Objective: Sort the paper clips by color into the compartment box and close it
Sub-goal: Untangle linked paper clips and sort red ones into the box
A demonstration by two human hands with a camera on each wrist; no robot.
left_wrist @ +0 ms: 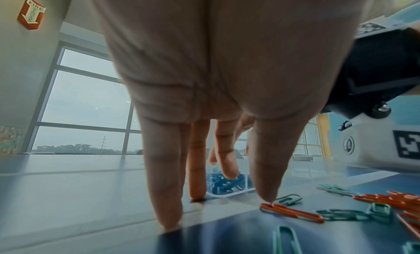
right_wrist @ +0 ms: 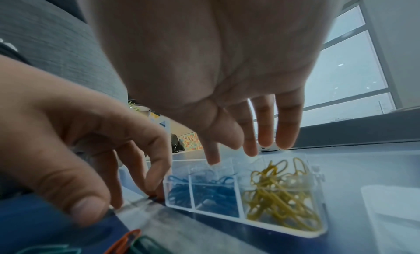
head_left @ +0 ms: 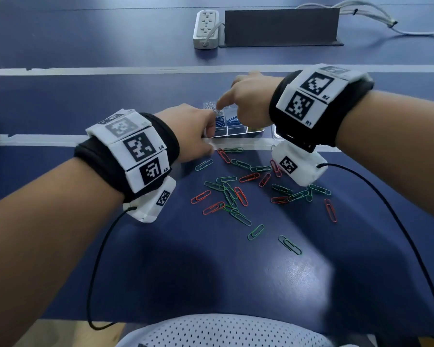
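A clear compartment box [head_left: 232, 132] sits on the blue table between my hands. It holds blue clips [right_wrist: 213, 191], yellow clips [right_wrist: 277, 191] and pale clips [head_left: 211, 107] at its far left. My left hand [head_left: 198, 131] stands by the box's left end. Its straight fingers [left_wrist: 163, 195] rest their tips on the table and hold nothing. My right hand [head_left: 246, 101] hovers over the box with its fingers [right_wrist: 265, 130] spread and empty, the index pointing down at the far-left compartment. Red clips [head_left: 248, 177] and green clips [head_left: 239, 163] lie scattered in front of the box.
A clear plastic piece, perhaps the lid [right_wrist: 390, 213], lies right of the box. A power strip [head_left: 206, 28], a dark upright board [head_left: 281, 26] and cables [head_left: 376, 16] are at the back. White tape lines [head_left: 110, 70] cross the table. Wrist cables trail toward me.
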